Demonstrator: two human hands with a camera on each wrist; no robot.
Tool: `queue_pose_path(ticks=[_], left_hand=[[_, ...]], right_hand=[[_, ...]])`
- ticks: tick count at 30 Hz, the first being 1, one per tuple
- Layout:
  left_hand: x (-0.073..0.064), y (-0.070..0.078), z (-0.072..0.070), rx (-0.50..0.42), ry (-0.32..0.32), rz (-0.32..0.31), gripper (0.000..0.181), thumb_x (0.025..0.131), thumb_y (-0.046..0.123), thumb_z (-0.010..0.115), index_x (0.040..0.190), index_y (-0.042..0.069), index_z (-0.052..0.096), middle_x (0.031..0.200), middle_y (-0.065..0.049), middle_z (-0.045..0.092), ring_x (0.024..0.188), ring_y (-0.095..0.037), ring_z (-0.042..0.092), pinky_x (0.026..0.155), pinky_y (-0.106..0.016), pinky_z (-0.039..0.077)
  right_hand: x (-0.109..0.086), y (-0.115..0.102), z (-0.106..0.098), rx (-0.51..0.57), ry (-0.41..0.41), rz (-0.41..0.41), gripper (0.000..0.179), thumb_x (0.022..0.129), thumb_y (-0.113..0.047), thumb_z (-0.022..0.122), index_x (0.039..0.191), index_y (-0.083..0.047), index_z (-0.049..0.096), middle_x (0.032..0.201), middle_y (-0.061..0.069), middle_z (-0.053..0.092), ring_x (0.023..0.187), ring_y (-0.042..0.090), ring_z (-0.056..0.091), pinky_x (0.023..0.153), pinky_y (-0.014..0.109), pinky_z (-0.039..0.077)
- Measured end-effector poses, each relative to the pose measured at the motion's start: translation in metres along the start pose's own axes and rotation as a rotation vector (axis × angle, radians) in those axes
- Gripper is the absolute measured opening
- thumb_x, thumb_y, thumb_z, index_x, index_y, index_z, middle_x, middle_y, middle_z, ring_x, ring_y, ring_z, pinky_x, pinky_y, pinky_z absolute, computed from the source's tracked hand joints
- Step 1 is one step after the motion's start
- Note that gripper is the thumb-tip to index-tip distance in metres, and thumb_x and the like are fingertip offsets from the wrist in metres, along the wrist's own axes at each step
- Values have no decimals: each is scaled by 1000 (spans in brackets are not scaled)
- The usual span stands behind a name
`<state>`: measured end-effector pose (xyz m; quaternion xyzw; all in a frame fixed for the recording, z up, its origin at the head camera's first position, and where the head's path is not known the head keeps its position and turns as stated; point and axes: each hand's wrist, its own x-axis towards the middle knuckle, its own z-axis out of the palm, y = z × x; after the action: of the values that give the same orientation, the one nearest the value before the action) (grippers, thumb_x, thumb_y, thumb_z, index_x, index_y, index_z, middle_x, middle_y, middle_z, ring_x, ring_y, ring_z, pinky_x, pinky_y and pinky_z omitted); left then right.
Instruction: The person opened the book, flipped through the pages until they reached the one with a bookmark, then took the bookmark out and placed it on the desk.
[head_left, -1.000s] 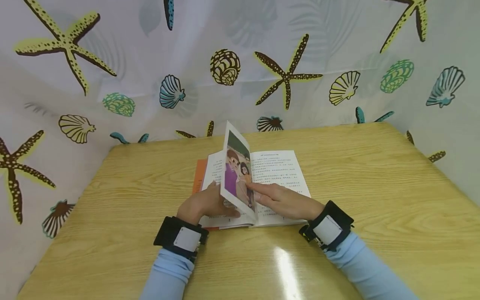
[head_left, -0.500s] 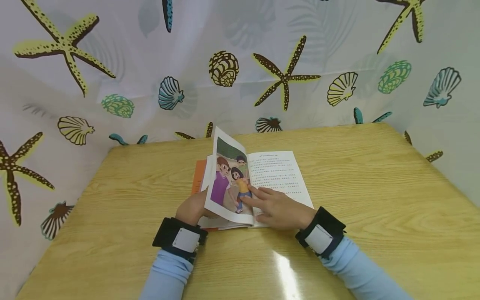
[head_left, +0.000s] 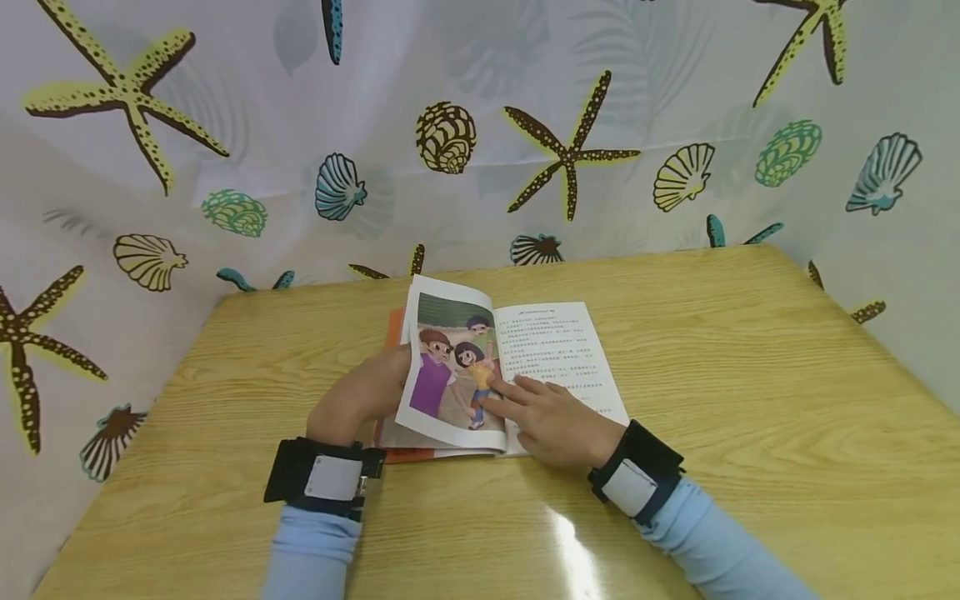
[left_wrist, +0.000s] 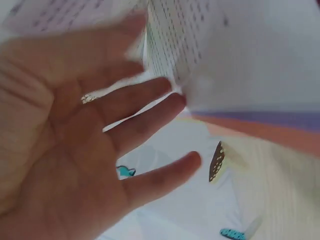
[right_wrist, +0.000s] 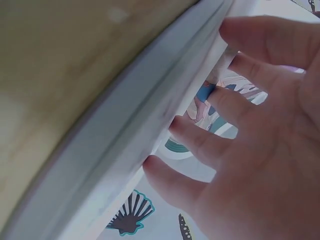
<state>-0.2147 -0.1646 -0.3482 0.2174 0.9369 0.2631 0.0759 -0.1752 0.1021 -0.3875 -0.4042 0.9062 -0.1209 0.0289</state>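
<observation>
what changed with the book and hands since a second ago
The illustrated page has swung down to the left and now lies flatter. The left hand has moved left, partly hidden behind that page; the right hand has shifted slightly left. The book stays open on the table.

**Paper, Wood Grain and Soft Cloth**

We see a book [head_left: 543,342] of smooth white paper, its text page looking matt. The lifted page [head_left: 431,396] is printed paper too, bending in a soft curve. The orange cover [head_left: 408,455] seems smooth; we cannot tell whether it is coated. Under it, the desk [head_left: 750,375] has a fine wood grain and a finish glossy enough to throw back a bright streak. Behind hangs printed cloth [head_left: 465,58], lightly creased. The black bands [head_left: 287,475] look like matt fabric, their pale plates [head_left: 334,477] smooth. The blue sleeves [head_left: 307,558] are soft, matt cloth, rucked into folds.
</observation>
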Motion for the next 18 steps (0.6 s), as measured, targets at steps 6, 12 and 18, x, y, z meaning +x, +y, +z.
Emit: queue_pose_path(ticks=[6, 12, 18], left_hand=[[-2, 10, -5, 162, 160, -15, 59, 103, -3, 46, 158, 0, 24, 141, -27, 54, 121, -36, 61, 94, -53, 53], [5, 22, 7, 258, 183, 154, 56, 102, 10, 61, 151, -5, 40, 154, -27, 40, 141, -42, 40, 111, -54, 37], [14, 25, 28, 240, -136, 53, 72, 97, 35, 70, 155, 5, 41, 163, -22, 28, 150, -44, 19, 115, -61, 27]], right_hand=[[0, -1, -2, -2, 9, -7, 57, 94, -1, 58, 150, -5, 48, 157, 20, 39, 136, 43, 44, 103, 60, 44], [0, -2, -3, -25, 17, -17, 55, 94, 0, 59, 149, -4, 50, 157, 20, 40, 135, 42, 46, 100, 59, 47], [0, -2, -2, -35, 20, -29, 54, 94, 1, 60, 147, -3, 51, 155, 20, 42, 134, 42, 47, 98, 59, 48]])
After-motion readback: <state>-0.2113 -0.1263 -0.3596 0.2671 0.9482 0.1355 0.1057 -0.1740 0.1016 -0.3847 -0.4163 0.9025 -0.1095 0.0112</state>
